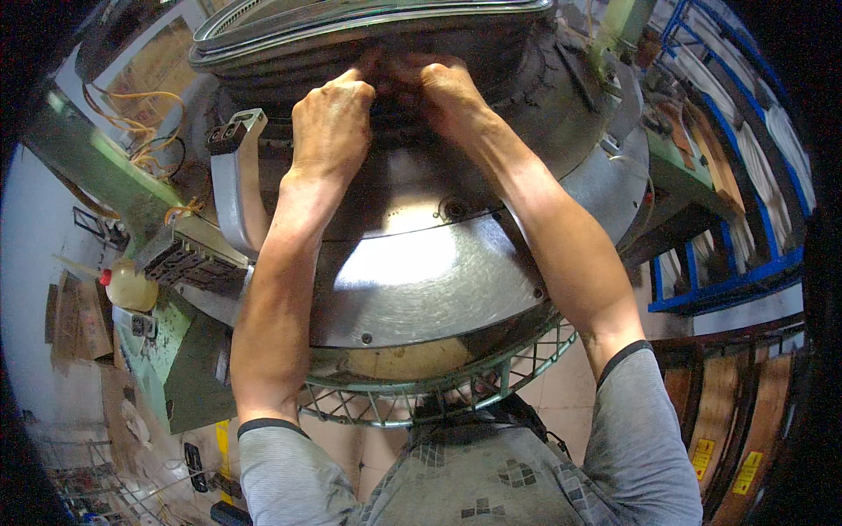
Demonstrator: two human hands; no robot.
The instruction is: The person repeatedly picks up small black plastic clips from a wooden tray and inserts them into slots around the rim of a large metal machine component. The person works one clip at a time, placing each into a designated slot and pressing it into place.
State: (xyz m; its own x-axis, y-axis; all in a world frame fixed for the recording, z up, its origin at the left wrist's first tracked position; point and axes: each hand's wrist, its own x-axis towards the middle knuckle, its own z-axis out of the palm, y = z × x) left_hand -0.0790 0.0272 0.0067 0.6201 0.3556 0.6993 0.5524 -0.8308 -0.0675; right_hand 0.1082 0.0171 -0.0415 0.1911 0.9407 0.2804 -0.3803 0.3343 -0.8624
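Both my arms reach forward over a large round metal machine [421,294] with a polished lower plate. My left hand [333,123] is closed, its fingertips at the dark drum [289,92] beneath the metal ring [368,37]. Close by on the right, my right hand [452,95] is also closed, knuckles up, against the same dark band. The fingertips of both hands run into deep shadow, and whatever they pinch is hidden. Left of my left wrist stands a grey metal bracket [235,180] with a dark block on top.
Green machine beams [114,162] with orange cables [145,127] stand on the left, near a pale jug with a red cap [132,285]. A blue rack [737,285] holding white rolls stands at the right. A green lattice ring guard [438,408] curves before my body.
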